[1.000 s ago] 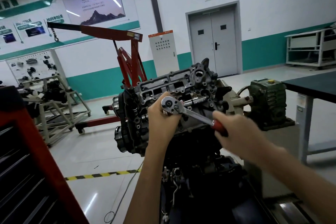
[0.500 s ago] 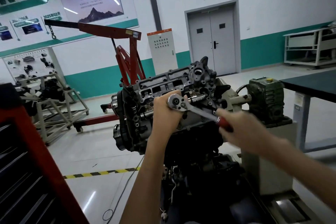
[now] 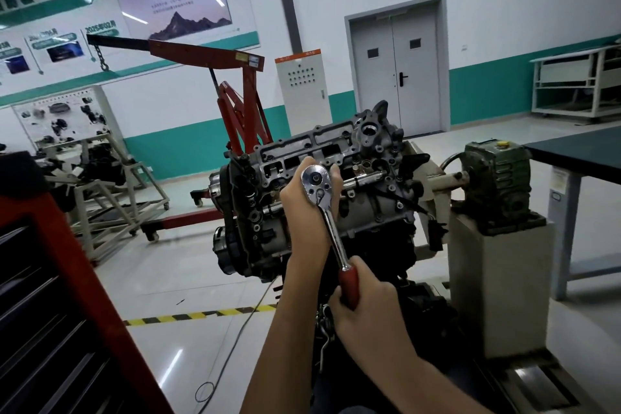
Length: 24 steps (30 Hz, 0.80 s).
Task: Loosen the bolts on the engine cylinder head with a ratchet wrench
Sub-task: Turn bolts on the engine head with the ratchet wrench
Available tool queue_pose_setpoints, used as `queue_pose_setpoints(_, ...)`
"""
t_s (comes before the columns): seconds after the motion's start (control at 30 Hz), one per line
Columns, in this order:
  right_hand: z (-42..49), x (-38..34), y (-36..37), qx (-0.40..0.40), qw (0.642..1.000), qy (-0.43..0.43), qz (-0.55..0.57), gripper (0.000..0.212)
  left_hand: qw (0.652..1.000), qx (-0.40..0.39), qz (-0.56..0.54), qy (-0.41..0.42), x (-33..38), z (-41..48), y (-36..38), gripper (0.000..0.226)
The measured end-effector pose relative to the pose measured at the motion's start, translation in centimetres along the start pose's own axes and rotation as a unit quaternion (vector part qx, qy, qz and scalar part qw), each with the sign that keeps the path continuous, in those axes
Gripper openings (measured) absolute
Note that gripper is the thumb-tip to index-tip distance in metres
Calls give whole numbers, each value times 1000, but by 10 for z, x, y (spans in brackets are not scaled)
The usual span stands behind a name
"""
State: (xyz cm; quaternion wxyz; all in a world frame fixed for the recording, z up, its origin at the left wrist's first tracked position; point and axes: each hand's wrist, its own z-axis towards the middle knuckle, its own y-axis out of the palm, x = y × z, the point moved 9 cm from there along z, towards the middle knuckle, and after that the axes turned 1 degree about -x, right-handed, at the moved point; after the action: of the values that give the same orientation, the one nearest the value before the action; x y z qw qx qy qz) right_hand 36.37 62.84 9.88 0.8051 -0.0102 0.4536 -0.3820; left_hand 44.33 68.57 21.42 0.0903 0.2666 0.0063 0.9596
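The engine cylinder head (image 3: 366,158), grey cast metal with several bolt holes, sits tilted toward me on a stand in the middle of the view. A chrome ratchet wrench (image 3: 327,212) with a red grip has its round head set against the cylinder head. My left hand (image 3: 304,202) wraps around the back of the ratchet's head, fingers curled over it. My right hand (image 3: 366,309) grips the red handle, which now points down and slightly right. The bolt under the ratchet head is hidden.
A green gearbox (image 3: 497,178) on a grey pedestal (image 3: 497,282) holds the engine from the right. A red tool cabinet (image 3: 57,296) stands close at my left. A red engine hoist (image 3: 232,84) is behind, a dark table (image 3: 578,151) at right, and yellow-black floor tape (image 3: 201,314) below.
My right hand has swung the red handle from pointing right to pointing down, turning the ratchet clockwise about its head. My left hand stayed on the ratchet head.
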Motion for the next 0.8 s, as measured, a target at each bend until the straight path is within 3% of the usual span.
queue_pose_setpoints(0.1, 8, 1, -8, -23, 1000, -6, -21, 23, 996, -12, -69, -50, -10, 4, 0, 41)
queue_pose_setpoints(0.2, 27, -8, -35, -91, 983, -83, -139, 16, 994, -12, -58, -89, -22, 8, -15, 47)
queue_pose_setpoints(0.33, 67, -43, -66, -156, 906, -221, -327, 16, 997, -45, 56, -7, -13, 9, -39, 44)
queue_pose_setpoints(0.47, 91, -56, -86, -102, 870, -253, -411, 16, 992, -101, 76, 9, -4, 12, -32, 35)
queue_pose_setpoints(0.6, 59, -23, -72, -83, 933, -161, -310, 15, 988, -140, 55, -25, -12, 15, -17, 49)
queue_pose_setpoints(0.7, 25, -12, -48, -52, 984, -71, -157, 16, 997, -51, 57, -25, -11, 7, -15, 44)
queue_pose_setpoints(0.8, 9, -13, -27, -54, 998, -2, 11, 31, 1000, 20, 13, -3, -4, 1, -8, 37)
